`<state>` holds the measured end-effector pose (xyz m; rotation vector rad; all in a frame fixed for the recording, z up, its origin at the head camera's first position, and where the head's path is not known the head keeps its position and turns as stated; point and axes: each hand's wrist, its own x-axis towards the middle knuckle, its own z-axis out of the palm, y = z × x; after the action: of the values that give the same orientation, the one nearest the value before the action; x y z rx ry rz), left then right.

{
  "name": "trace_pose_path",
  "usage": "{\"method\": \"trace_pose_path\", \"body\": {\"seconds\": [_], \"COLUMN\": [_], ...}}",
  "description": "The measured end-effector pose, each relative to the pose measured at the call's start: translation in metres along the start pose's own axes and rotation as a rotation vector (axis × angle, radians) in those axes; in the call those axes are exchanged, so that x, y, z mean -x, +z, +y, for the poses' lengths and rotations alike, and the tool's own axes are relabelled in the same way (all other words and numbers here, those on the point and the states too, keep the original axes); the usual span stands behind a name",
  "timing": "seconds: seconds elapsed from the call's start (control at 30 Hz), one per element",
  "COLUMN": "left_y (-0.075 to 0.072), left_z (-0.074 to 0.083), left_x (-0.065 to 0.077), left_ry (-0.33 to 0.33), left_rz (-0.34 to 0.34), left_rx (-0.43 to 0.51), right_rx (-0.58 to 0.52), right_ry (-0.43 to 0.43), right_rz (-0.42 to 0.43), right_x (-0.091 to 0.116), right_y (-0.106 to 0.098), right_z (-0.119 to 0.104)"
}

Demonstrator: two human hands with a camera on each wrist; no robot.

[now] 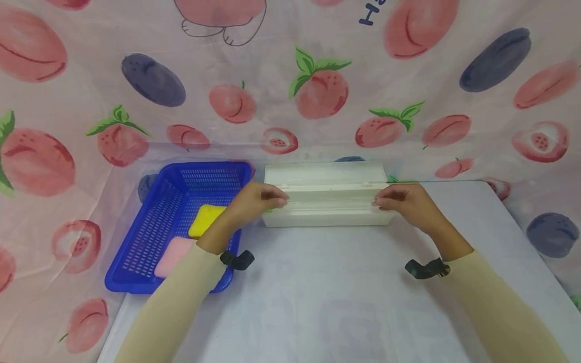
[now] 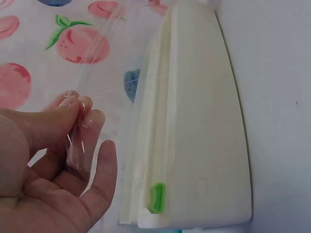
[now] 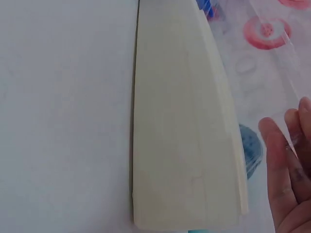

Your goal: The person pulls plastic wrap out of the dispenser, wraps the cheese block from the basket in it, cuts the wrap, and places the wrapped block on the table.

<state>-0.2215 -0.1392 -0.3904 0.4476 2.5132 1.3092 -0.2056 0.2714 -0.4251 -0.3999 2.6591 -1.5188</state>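
A long cream plastic-wrap dispenser [image 1: 328, 219] lies on the table with its lid [image 1: 324, 174] raised at the back. My left hand [image 1: 255, 203] pinches one corner of the clear plastic wrap [image 2: 99, 46] between thumb and fingers, above the dispenser's left end. At the right end, my right hand [image 1: 407, 202] pinches the other corner, its thumb out of frame in the right wrist view. The sheet stretches between both hands over the dispenser. A small green slide cutter [image 2: 157, 198] sits at the left end of the dispenser's edge.
Left of the dispenser stands a blue plastic basket [image 1: 136, 242], holding a yellow square pad [image 1: 206, 219] and a pink one [image 1: 174, 254]. My left forearm passes over its right side. Behind everything hangs a fruit-printed cloth [image 1: 281, 75]; a white table [image 1: 327, 292] lies in front.
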Motion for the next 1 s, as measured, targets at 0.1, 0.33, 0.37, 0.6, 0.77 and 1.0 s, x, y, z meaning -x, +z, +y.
{"method": "trace_pose_path", "body": {"seconds": [0.1,0.33,0.37,0.6,0.77,1.0], "left_y": [0.001,0.005,0.006,0.012,0.013,0.01], "left_z": [0.003,0.01,0.01,0.016,0.02,0.032], "left_x": [0.008,0.032,0.035,0.047,0.048,0.052], "left_ry": [0.029,0.138,0.148,0.218,0.273,0.33], "left_rz": [0.016,0.048,0.05,0.109,0.162,0.213], "left_rx": [0.003,0.007,0.006,0.016,0.015,0.04], "right_rx": [0.002,0.023,0.028,0.034,0.006,-0.035], "right_ry": [-0.037,-0.073,-0.074,-0.093,-0.132,-0.19], "right_rz": [0.04,0.08,0.082,0.122,0.16,0.224], "right_x": [0.006,0.023,0.025,0.039,0.043,0.044], "right_y": [0.001,0.001,0.001,0.002,0.004,0.005], "right_z": [-0.005,-0.016,-0.017,-0.025,-0.028,-0.037]}}
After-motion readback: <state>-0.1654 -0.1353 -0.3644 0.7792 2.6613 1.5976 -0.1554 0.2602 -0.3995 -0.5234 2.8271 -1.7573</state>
